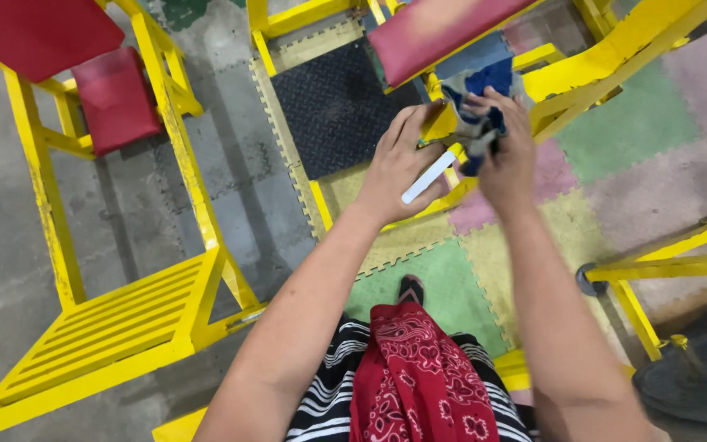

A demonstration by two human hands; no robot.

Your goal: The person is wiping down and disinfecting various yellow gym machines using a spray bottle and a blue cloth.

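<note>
**Two hands on one blue rag**

Both hands are up over the yellow frame (452, 192). Left hand (398, 168) pinches a white stick (429, 177), fingers half curled. Right hand (507, 155) is closed around the blue rag (484, 90), just below the red pad (431, 33).

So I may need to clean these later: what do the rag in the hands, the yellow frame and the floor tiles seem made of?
Rag: soft woven cloth, blue, crumpled. Yellow frame: probably painted metal, glossy with scuffs. Floor tiles: likely foam, matte, with interlocking toothed edges.
</note>
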